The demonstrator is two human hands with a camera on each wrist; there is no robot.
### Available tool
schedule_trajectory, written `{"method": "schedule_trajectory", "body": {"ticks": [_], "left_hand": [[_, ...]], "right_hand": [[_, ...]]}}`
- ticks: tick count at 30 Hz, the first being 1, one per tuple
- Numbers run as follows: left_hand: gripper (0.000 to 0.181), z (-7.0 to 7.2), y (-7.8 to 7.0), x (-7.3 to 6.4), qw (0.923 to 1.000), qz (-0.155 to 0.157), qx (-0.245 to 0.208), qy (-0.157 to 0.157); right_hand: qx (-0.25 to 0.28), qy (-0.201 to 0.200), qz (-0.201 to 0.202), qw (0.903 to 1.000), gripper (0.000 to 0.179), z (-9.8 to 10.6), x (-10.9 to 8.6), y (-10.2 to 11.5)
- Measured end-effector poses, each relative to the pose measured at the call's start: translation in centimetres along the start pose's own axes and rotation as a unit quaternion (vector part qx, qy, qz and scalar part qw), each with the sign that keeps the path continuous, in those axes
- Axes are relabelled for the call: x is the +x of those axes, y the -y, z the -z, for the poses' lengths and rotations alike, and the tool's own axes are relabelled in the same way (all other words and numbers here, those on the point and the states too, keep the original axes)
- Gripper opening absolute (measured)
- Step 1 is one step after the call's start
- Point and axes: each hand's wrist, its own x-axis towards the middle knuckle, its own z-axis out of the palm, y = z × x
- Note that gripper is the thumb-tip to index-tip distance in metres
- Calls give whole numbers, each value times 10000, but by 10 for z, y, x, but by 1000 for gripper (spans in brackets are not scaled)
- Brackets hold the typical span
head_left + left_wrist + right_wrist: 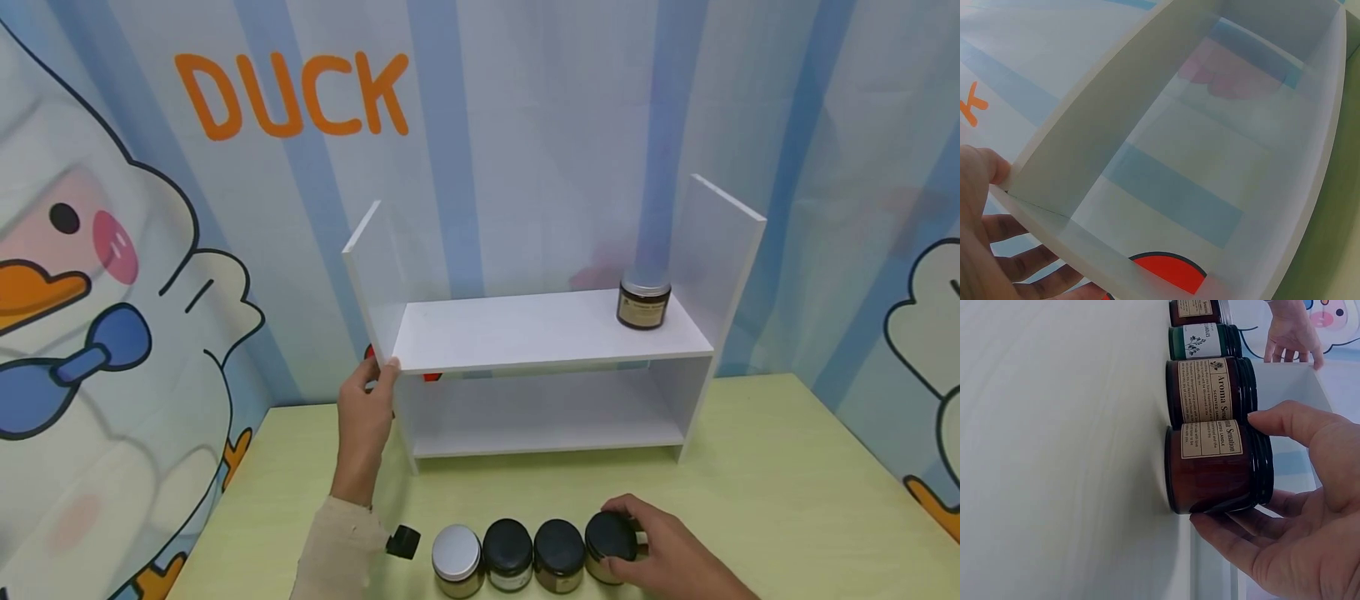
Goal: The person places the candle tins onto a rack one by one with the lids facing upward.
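My left hand (365, 406) grips the left side panel of a small white two-tier shelf (555, 333), thumb at the front edge and fingers along the outer face (1029, 256). At the table's front, my right hand (660, 542) holds the rightmost candle jar (610, 537) around its black lid. In the right wrist view this scented candle (1210, 469) is brown glass with a tan label, standing at the end of the row. Beside it are another brown jar (558, 554), a green one with a black lid (508, 554) and a silver-lidded jar (457, 558).
A silver-lidded brown candle jar (643, 300) stands on the right end of the upper shelf board. The shelf rests on a pale yellow-green table (780, 492) close to a striped duck backdrop (517, 150). A small black block (403, 542) shows at my left sleeve.
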Motion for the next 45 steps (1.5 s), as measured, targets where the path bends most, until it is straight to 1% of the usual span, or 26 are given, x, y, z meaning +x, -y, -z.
{"method": "schedule_trajectory", "body": {"ticks": [4, 11, 20, 26, 36, 45], "left_hand": [[51, 0, 0, -1, 10000, 3, 41, -1], [51, 0, -2, -2, 10000, 16, 20, 42], [50, 0, -2, -1, 10000, 9, 13, 3], [51, 0, -1, -1, 10000, 58, 35, 10], [52, 0, -1, -1, 10000, 86, 49, -6], [49, -1, -2, -1, 9999, 66, 72, -56]], "right_hand": [[-36, 0, 32, 10000, 57, -1, 0, 0], [-209, -45, 314, 9993, 58, -3, -1, -3], [-364, -172, 210, 9990, 59, -5, -1, -1], [-376, -254, 160, 9988, 59, -6, -2, -1], [-337, -274, 312, 9986, 60, -6, -1, -6], [-284, -395, 318, 9983, 59, -9, -2, -7]]}}
